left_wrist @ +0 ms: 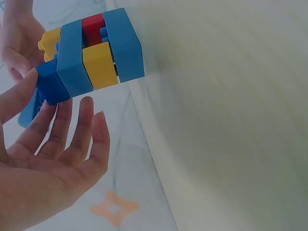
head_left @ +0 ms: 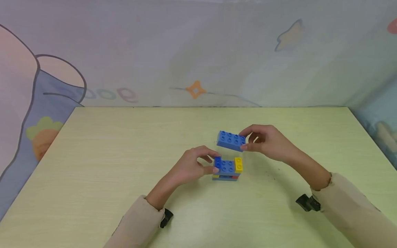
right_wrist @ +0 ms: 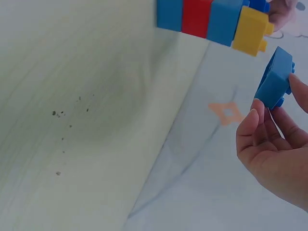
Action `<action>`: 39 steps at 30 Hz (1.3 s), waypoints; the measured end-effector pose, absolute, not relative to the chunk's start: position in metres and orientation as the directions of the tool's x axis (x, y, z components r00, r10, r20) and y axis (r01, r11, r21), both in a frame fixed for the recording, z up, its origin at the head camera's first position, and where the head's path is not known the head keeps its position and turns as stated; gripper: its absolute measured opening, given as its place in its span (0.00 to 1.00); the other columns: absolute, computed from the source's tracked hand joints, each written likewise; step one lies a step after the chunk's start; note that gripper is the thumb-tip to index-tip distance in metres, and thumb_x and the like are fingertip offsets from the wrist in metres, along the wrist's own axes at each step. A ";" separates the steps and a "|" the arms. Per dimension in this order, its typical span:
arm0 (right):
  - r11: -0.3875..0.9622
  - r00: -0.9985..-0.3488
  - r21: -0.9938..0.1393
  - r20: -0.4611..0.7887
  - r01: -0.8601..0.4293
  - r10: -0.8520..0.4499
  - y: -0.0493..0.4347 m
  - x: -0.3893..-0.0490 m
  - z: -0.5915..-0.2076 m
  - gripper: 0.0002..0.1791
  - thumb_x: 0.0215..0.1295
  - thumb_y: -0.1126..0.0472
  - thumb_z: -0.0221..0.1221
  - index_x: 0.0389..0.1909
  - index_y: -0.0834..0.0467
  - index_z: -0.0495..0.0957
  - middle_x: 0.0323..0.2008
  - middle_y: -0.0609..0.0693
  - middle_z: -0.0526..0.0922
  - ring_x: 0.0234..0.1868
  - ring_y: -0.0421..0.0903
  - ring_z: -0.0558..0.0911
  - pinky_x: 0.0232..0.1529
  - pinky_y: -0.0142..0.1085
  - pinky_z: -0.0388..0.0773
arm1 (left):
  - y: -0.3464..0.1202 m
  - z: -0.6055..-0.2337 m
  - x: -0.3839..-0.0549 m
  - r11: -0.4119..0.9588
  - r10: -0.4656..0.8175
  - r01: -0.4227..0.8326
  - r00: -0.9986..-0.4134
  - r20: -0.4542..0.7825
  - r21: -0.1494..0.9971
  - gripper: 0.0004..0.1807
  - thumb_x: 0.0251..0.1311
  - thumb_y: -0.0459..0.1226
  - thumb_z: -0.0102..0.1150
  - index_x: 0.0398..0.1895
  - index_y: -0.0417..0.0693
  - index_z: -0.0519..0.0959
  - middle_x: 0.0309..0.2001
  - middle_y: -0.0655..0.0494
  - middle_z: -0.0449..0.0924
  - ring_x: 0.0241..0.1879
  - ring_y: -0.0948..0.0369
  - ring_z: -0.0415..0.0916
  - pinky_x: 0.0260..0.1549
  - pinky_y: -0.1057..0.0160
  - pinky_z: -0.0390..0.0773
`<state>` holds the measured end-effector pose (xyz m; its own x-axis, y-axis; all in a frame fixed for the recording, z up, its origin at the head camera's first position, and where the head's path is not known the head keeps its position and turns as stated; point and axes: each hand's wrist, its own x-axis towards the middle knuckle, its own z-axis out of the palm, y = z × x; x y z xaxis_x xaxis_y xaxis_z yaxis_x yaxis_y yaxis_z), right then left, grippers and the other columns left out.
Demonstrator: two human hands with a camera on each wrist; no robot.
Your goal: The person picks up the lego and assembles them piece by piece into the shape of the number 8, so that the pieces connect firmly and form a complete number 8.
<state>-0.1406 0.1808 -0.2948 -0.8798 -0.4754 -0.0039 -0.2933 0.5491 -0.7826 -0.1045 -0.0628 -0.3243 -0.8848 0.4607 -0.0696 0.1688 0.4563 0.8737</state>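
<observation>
A small stack of toy building bricks stands on the table. Its base is a blue brick [left_wrist: 125, 45], topped by a red brick [left_wrist: 93, 29] and a yellow brick [left_wrist: 100, 66], then another blue brick [head_left: 227, 167]. At the very top sit a dark blue brick [head_left: 218, 162] on the left and a second yellow brick [head_left: 238, 165] on the right. My left hand [head_left: 190, 167] pinches the dark blue brick between thumb and fingertips. Above and behind the stack, apart from it, my right hand [head_left: 273, 143] holds a blue eight-stud brick [head_left: 230, 140] by its right end, tilted.
The pale wooden table [head_left: 124, 144] ends at a back edge against a printed cloth backdrop [head_left: 155, 44]. Small dark specks [right_wrist: 58, 114] lie on the tabletop right of the stack. Black wrist devices [head_left: 308, 202] sit at both sleeves.
</observation>
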 end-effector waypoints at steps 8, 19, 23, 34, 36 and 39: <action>0.474 -0.826 -0.806 0.033 -0.355 -0.563 0.179 -0.123 -0.294 0.14 0.54 0.66 0.64 0.42 0.61 0.77 0.31 0.51 0.75 0.30 0.47 0.74 0.27 0.32 0.70 | -0.063 -0.325 -0.104 0.457 0.461 0.183 -0.886 -0.056 0.871 0.17 0.52 0.31 0.63 0.47 0.41 0.77 0.44 0.52 0.76 0.44 0.54 0.73 0.38 0.63 0.76; 0.463 -0.804 -0.793 0.056 -0.395 -0.592 0.181 -0.114 -0.301 0.14 0.52 0.66 0.65 0.41 0.61 0.77 0.31 0.49 0.75 0.30 0.45 0.74 0.28 0.31 0.72 | -0.063 -0.327 -0.102 0.439 0.458 0.181 -0.888 -0.046 0.880 0.18 0.52 0.31 0.63 0.48 0.42 0.77 0.44 0.53 0.76 0.45 0.53 0.73 0.39 0.63 0.76; 0.451 -0.799 -0.794 0.071 -0.408 -0.597 0.182 -0.112 -0.302 0.15 0.53 0.66 0.65 0.42 0.61 0.77 0.32 0.47 0.76 0.32 0.45 0.74 0.29 0.31 0.72 | -0.063 -0.327 -0.102 0.437 0.460 0.181 -0.887 -0.046 0.881 0.19 0.52 0.31 0.63 0.49 0.41 0.77 0.44 0.53 0.76 0.44 0.53 0.73 0.39 0.63 0.76; 0.414 -0.772 -0.777 0.141 -0.474 -0.620 0.186 -0.111 -0.310 0.15 0.51 0.69 0.65 0.42 0.59 0.77 0.35 0.46 0.76 0.32 0.43 0.74 0.29 0.31 0.73 | -0.062 -0.329 -0.101 0.441 0.460 0.184 -0.887 -0.046 0.878 0.19 0.52 0.30 0.63 0.50 0.40 0.76 0.45 0.52 0.75 0.44 0.55 0.74 0.39 0.63 0.76; 0.418 -0.774 -0.772 0.147 -0.479 -0.616 0.186 -0.110 -0.310 0.16 0.51 0.69 0.65 0.42 0.59 0.77 0.35 0.45 0.76 0.32 0.43 0.74 0.30 0.31 0.73 | -0.062 -0.330 -0.100 0.440 0.460 0.185 -0.887 -0.044 0.879 0.19 0.53 0.30 0.63 0.49 0.40 0.76 0.45 0.52 0.75 0.44 0.54 0.74 0.39 0.63 0.76; 0.424 -0.775 -0.757 0.167 -0.497 -0.609 0.185 -0.109 -0.311 0.16 0.51 0.69 0.65 0.42 0.59 0.77 0.36 0.45 0.77 0.32 0.42 0.74 0.30 0.31 0.73 | -0.062 -0.330 -0.100 0.433 0.463 0.189 -0.886 -0.037 0.881 0.18 0.53 0.30 0.62 0.49 0.40 0.76 0.44 0.52 0.75 0.44 0.54 0.74 0.39 0.62 0.76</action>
<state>-0.1088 0.1848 -0.3109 -0.7753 -0.6091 0.1674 -0.4966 0.4240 -0.7574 -0.0997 -0.0621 -0.3303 -0.8857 0.4628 -0.0370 0.1893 0.4328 0.8814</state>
